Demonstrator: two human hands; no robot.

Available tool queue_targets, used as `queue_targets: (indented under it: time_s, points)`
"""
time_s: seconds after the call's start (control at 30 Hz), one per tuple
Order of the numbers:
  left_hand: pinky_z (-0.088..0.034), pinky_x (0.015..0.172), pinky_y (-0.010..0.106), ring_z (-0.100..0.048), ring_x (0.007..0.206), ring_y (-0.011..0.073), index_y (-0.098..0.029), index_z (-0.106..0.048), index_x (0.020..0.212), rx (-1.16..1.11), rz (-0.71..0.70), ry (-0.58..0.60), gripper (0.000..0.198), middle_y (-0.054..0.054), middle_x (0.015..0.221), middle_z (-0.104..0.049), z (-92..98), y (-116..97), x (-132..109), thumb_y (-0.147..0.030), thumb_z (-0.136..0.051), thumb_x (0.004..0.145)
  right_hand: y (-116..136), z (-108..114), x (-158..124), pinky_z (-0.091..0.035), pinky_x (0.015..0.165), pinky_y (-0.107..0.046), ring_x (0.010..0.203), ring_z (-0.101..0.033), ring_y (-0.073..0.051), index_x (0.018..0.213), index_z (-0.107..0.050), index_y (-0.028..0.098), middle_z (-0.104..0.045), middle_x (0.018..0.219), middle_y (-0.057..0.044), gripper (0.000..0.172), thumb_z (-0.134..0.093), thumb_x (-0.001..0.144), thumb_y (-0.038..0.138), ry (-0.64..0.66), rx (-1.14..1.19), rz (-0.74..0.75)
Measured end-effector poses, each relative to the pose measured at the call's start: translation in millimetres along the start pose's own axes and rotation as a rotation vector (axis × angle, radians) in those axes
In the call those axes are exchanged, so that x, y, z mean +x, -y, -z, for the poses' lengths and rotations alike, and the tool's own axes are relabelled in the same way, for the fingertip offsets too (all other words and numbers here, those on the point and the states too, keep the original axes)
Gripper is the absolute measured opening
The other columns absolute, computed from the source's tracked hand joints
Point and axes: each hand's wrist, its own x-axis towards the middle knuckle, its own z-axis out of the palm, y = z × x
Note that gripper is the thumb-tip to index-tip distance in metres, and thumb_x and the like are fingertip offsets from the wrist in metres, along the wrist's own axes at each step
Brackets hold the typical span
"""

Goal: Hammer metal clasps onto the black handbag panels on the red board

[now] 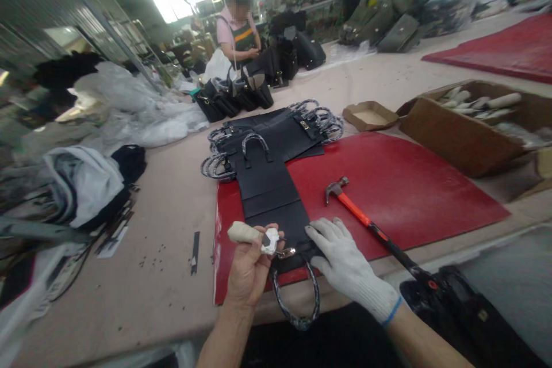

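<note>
A long black leather bag panel [269, 190] with a wrapped handle at each end lies over a red mat [388, 184]. My bare left hand [252, 264] grips a cream-coloured wrapped roll [244, 233], and a small white piece [271, 240] shows at its fingertips. Beside it, a metal clasp [286, 253] sits near the panel's front end. In a white glove, my right hand [340, 253] rests on the panel's right edge, fingers spread, holding nothing. A claw hammer [360, 213] with an orange and black handle lies to the right.
Stacked black panels [297, 132] with looped handles lie behind. At the right are a small cardboard tray [371, 116] and a large cardboard box [466, 135]. Black bags [241, 95] and a person [237, 29] are farther back. A white and black cloth pile [86, 178] sits left.
</note>
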Motion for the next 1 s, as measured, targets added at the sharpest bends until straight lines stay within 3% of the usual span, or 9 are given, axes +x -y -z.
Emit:
queue_targets:
  time_s: [0.23, 0.5, 0.8, 1.0]
  points:
    - [-0.066, 0.080, 0.022, -0.077, 0.092, 0.0182, -0.020, -0.077, 0.101, -0.255, 0.160, 0.257, 0.026, 0.006, 0.108, -0.075, 3.5, -3.0, -24.3, -0.028, -0.090, 0.081, -3.3, -1.6, 2.9, -0.024, 0.123, -0.064, 0.135, -0.046, -0.035, 0.143, -0.056, 0.016, -0.053, 0.144, -0.015, 0.061, -0.062, 0.083, 0.014, 0.016, -0.040, 0.018]
    - [-0.063, 0.057, 0.017, -0.075, 0.080, 0.0177, -0.019, -0.066, 0.094, -0.240, 0.111, 0.458, 0.029, 0.004, 0.096, -0.070, 20.5, -6.4, -28.2, -0.033, -0.088, 0.082, -3.1, -1.6, 4.8, -0.024, 0.123, -0.064, 0.136, -0.044, -0.036, 0.143, -0.056, 0.015, -0.053, 0.144, -0.015, 0.055, -0.058, 0.088, 0.020, 0.028, -0.058, 0.032]
    - [-0.064, 0.057, 0.019, -0.076, 0.080, 0.0194, -0.020, -0.066, 0.093, -0.228, 0.077, 0.458, 0.029, 0.003, 0.097, -0.072, 28.5, -14.1, -35.4, -0.034, -0.089, 0.081, -1.5, -0.4, 8.0, -0.025, 0.122, -0.064, 0.134, -0.047, -0.036, 0.140, -0.057, 0.016, -0.055, 0.141, -0.014, 0.052, -0.054, 0.089, 0.023, 0.027, -0.060, 0.034]
    - [-0.067, 0.063, 0.023, -0.077, 0.091, 0.0235, -0.020, -0.071, 0.098, -0.246, 0.073, 0.353, 0.030, 0.006, 0.105, -0.074, 38.0, -14.9, -40.3, -0.032, -0.091, 0.079, -2.0, -0.5, 8.4, -0.025, 0.122, -0.065, 0.134, -0.046, -0.036, 0.142, -0.056, 0.016, -0.054, 0.142, -0.014, 0.052, -0.053, 0.091, 0.026, 0.053, -0.075, 0.027]
